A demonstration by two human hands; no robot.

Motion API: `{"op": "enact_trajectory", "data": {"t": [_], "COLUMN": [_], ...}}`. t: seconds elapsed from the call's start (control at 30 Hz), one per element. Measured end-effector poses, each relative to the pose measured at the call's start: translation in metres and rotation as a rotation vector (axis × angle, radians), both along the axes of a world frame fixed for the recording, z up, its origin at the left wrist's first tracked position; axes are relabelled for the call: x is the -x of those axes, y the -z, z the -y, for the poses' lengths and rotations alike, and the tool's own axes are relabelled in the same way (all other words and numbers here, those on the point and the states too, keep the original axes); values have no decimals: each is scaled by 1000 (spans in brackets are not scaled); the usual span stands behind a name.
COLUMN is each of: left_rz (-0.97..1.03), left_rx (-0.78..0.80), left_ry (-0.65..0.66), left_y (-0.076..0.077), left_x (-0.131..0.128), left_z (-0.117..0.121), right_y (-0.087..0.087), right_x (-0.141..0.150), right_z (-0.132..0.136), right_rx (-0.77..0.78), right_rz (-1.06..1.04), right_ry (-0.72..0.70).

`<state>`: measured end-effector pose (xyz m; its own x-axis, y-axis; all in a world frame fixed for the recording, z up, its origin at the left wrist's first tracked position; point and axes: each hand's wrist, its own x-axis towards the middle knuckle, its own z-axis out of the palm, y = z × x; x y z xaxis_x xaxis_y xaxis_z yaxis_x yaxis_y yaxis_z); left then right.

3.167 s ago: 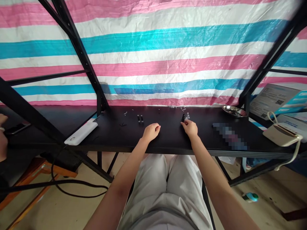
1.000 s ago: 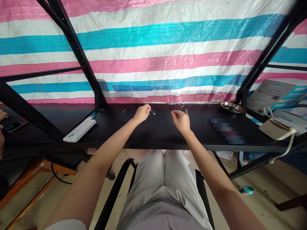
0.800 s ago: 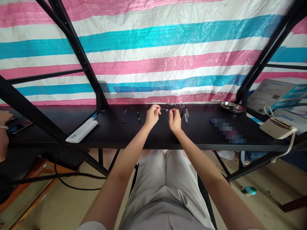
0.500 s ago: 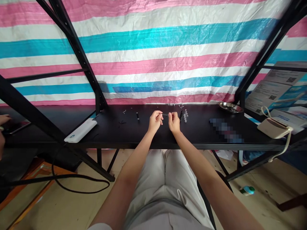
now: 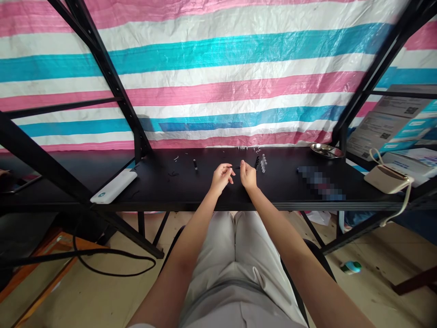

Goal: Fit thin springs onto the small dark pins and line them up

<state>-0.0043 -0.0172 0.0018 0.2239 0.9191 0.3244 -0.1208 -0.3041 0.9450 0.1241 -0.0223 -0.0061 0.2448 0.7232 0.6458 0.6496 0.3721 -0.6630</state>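
Over the black table, my left hand (image 5: pixel 221 177) has its thumb and forefinger pinched together, the other fingers loosely curled. Whatever sits in that pinch is too small to make out. Facing it, a short gap away, my right hand (image 5: pixel 248 175) is closed with the thumb on top, round a thin dark piece (image 5: pixel 237 167) whose end points toward the left hand. Just beyond the right hand stand a row of small black cylinders (image 5: pixel 257 162) and a cluster of clear, whitish ones (image 5: pixel 263 164). A short black tube with a pale band (image 5: pixel 195 165) is left of my hands.
Tiny white pieces (image 5: pixel 242 148) line the table's back edge; dark scraps (image 5: pixel 173 173) lie to the left. A white oblong case (image 5: pixel 114 187), a shiny metal dish (image 5: pixel 327 151), a blurred-out item (image 5: pixel 321 183) and a beige pouch (image 5: pixel 387 179) also occupy the black table (image 5: pixel 164 193).
My hands have moved slightly apart and lower. The thin piece that spanned both hands now shows only as a dark end by my right hand. The view has shifted slightly.
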Motion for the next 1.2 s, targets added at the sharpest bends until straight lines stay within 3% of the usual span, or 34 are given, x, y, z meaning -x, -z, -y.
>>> {"op": "enact_trajectory", "data": {"t": [0.37,0.63,0.9,1.2], "left_rz": [-85,-165,-209,-148], "left_rx": [-23,-23,-75,11], "left_ry": [5,-90,-236,-290], "left_y": [7,11,5,5], "left_x": [-5,-6,-3,-1], "left_z": [-5,-5,2,-1], "right_y": [-3,-3,0,0], "right_x": [2,3,4,4], "right_z": [1,3,2,3], "right_rx": [-46,-41,-22,20], "right_rz": [80,104,89,62], "right_ry": [45,31,-64,-162]}}
